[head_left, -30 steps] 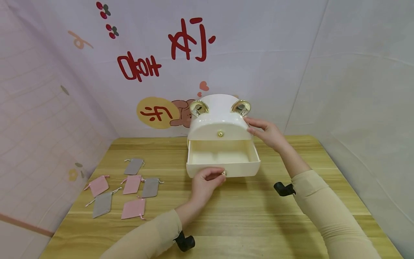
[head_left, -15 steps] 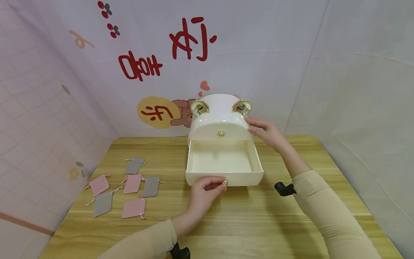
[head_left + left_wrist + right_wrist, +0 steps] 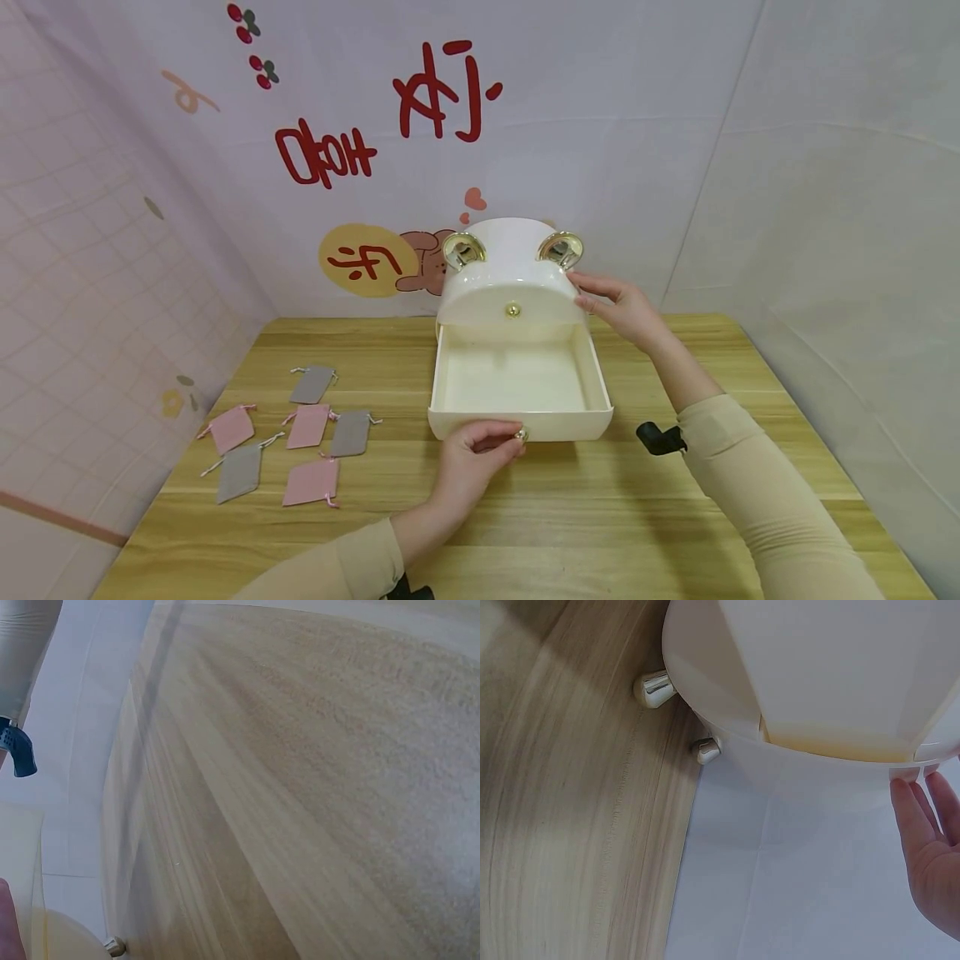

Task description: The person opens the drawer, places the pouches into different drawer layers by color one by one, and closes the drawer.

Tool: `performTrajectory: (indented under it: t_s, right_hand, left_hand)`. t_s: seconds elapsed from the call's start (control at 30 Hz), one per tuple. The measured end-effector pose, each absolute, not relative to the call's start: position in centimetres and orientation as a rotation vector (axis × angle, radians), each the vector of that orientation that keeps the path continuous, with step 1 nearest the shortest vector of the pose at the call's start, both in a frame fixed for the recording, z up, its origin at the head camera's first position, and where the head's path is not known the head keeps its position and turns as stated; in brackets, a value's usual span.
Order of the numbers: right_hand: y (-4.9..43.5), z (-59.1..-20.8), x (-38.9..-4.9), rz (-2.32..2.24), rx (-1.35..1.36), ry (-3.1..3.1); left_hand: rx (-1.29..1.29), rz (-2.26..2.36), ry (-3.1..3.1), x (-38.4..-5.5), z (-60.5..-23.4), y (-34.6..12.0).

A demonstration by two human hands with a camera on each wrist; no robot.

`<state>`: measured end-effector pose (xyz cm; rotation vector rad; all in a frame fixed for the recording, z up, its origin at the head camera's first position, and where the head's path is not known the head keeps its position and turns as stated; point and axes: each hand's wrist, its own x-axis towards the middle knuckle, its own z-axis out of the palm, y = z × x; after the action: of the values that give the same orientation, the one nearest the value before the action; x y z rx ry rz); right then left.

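Observation:
A cream-white storage box (image 3: 513, 258) with two gold-rimmed ears stands at the back of the table. Its lower drawer (image 3: 517, 423) is pulled far out, and nothing lies inside it. My left hand (image 3: 467, 467) pinches the small gold knob (image 3: 522, 435) on the drawer front between thumb and fingertips. At the edge of the left wrist view, a bit of that hand (image 3: 9, 926) shows. My right hand (image 3: 626, 312) rests its fairly straight fingers on the box's right side; in the right wrist view its fingertips (image 3: 904, 796) touch the shell's edge.
Left of the box lie several flat drawstring pouches, among them a pink pouch (image 3: 311, 482) and a grey pouch (image 3: 349, 435). A fabric backdrop (image 3: 600, 150) with red lettering rises right behind the wooden table (image 3: 570, 533). Short metallic feet (image 3: 655, 690) carry the box.
The drawer has slid further out toward me, with my left hand drawing back on its knob. My right hand has stayed at the box's side.

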<state>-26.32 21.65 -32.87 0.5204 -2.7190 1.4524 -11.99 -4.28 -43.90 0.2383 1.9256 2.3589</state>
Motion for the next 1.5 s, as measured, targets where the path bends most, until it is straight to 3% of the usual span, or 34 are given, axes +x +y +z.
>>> performTrajectory:
  t_s: [0.2,0.57,0.9,1.17,1.5]
  right_hand:
    - [22.7,-34.8,-28.1,1.451,0.512,-2.715]
    - [22.8,-35.3,-28.3,1.437,0.510,-2.690]
    - [23.1,-35.3,-28.3,1.452,0.512,-2.691]
    - [23.1,-35.3,-28.3,1.462,0.502,-2.706]
    - [23.0,-35.1,-28.3,1.447,0.506,-2.704]
  left_hand:
    - [0.284,2.357,1.887,-12.0,-44.2,-4.6]
    - [0.325,2.323,1.809,-12.1,-44.8,-7.1]
    - [0.427,2.056,1.934,-13.0,-45.6,-11.0]
    - [0.667,1.642,2.184,-14.1,-45.6,-14.9]
    - [0.674,1.637,2.208,-16.0,-45.9,-20.6]
